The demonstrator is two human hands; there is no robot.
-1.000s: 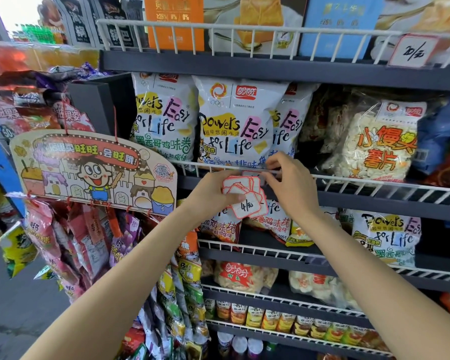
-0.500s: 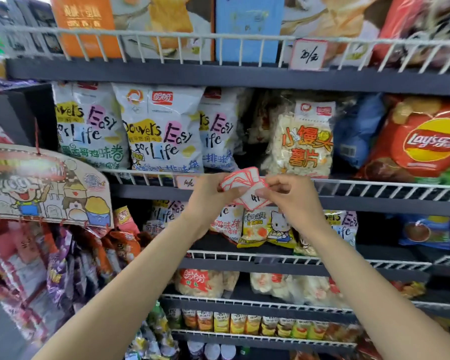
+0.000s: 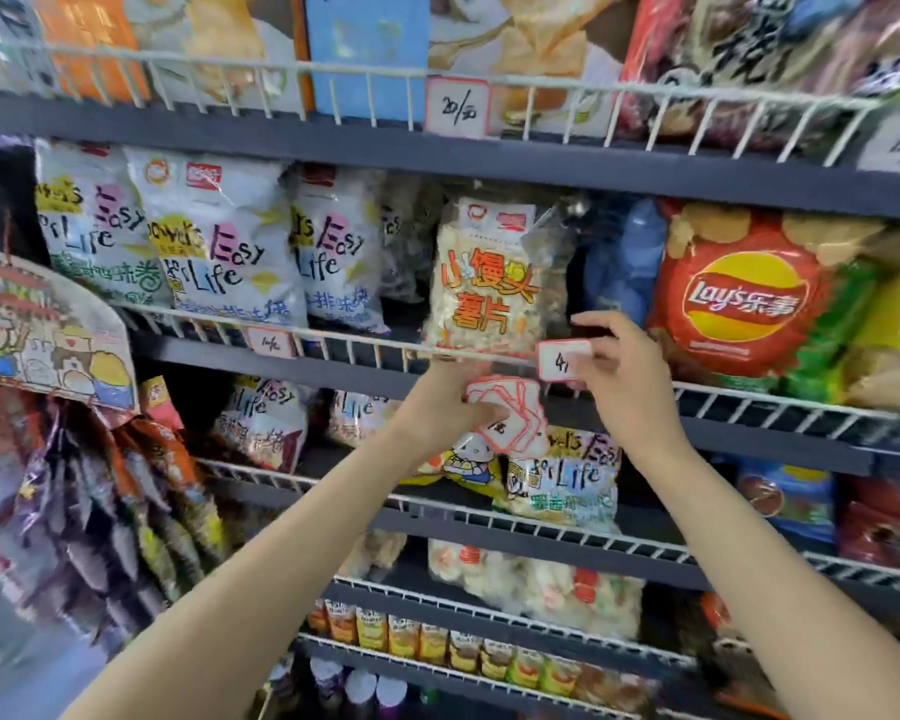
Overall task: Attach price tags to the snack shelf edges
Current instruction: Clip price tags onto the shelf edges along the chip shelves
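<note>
My left hand grips a fanned stack of white, red-bordered price tags in front of the second shelf's dark edge. My right hand pinches a single price tag with a handwritten number, held against the white wire rail just below the bag of orange-lettered chips. One tag hangs on this rail further left. Another tag reading 20 sits on the top shelf's rail.
White "Easy Life" snack bags fill the left of the second shelf, a red Lay's bag the right. A cartoon hanging display with dangling snack strips juts out at left. Lower shelves hold more bags and small jars.
The view has shifted right along the shelves. My right hand pulled one tag off the stack and carried it up and right to the wire rail; my left hand keeps the stack lower.
</note>
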